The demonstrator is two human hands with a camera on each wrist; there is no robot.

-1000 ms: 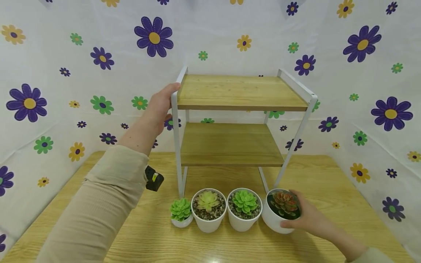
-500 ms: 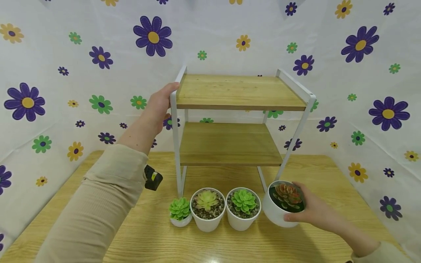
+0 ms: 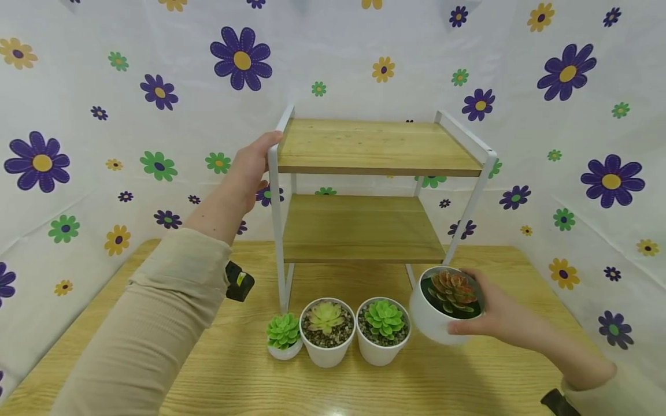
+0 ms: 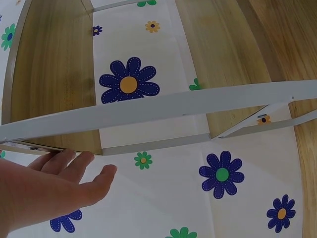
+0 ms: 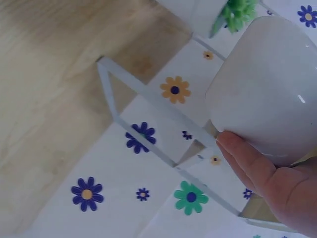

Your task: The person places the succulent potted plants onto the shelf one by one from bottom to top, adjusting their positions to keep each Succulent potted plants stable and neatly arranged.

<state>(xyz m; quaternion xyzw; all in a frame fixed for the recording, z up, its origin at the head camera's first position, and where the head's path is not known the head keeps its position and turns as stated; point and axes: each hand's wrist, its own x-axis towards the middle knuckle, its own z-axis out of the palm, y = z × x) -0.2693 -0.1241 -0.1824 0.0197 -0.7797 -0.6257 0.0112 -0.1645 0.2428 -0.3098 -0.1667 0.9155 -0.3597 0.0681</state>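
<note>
White pot in the right hand, low at the rack's near right

Grasped by the right hand (image 3: 494,315): a glossy white round pot (image 3: 433,322) planted with a red-and-green rosette succulent (image 3: 454,290). Thumb pressed on the near side of the wall, fingers round the far right side, so no gap between hand and pot. Seemingly held above the pale wood-grain table (image 3: 244,375), judging by its base against those of the neighbouring pots. No long axis to speak of, being round; mouth upward, perhaps tipped a little right.

Most decisive, as a judgement: pot against rack. Held near and right, in front of the right foot of a two-tier rack of wooden boards and white bars (image 3: 372,202), lower than the lower wooden board (image 3: 359,237) and farther below the upper wooden board (image 3: 380,147). Long axis of both boards: left to right. Contact between pot and rack not discernible.

Nearer to the pot by far: right hand. Well apart, touching the upper left end of the rack: left hand (image 3: 253,167), whether curled round the bar or merely resting there not discernible.

Just left of the held pot: a white pot with a bright green rosette (image 3: 380,352).
</note>
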